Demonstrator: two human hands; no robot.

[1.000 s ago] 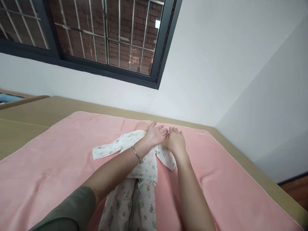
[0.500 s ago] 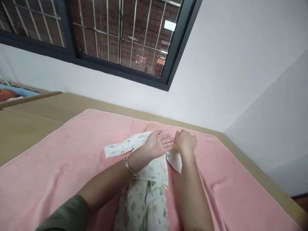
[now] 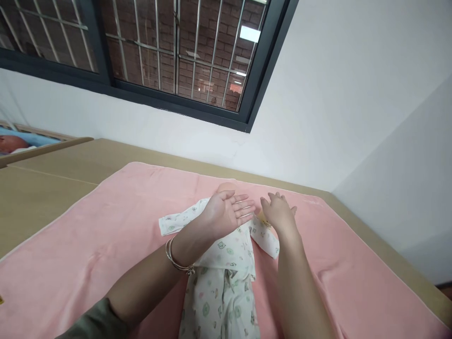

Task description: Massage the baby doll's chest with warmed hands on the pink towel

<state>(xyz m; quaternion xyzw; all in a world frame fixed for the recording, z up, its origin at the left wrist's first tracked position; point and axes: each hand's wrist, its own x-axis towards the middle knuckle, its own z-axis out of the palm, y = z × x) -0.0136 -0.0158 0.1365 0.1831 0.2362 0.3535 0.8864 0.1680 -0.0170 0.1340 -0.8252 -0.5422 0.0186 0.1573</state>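
A baby doll in a white printed romper (image 3: 226, 278) lies on its back on a pink blanket (image 3: 106, 235), head away from me. Its head (image 3: 223, 187) is mostly hidden behind my left hand. My left hand (image 3: 228, 212), palm turned up and fingers apart, hovers over the doll's chest; a silver bangle (image 3: 176, 259) sits on that wrist. My right hand (image 3: 278, 214), fingers spread, rests at the doll's right sleeve (image 3: 264, 238) near the shoulder. The other sleeve (image 3: 176, 221) stretches flat to the left.
The blanket covers a tan bed or platform (image 3: 45, 188) against a white wall (image 3: 335, 94). A barred dark-framed window (image 3: 158, 52) is above. A wooden-edged cot with something blue and red (image 3: 21, 141) shows at far left. The right wall closes in at the corner.
My left hand has lifted and turned palm-up over the doll's chest. My right hand opened from a loose curl and spread its fingers by the sleeve. The view shifted slightly.
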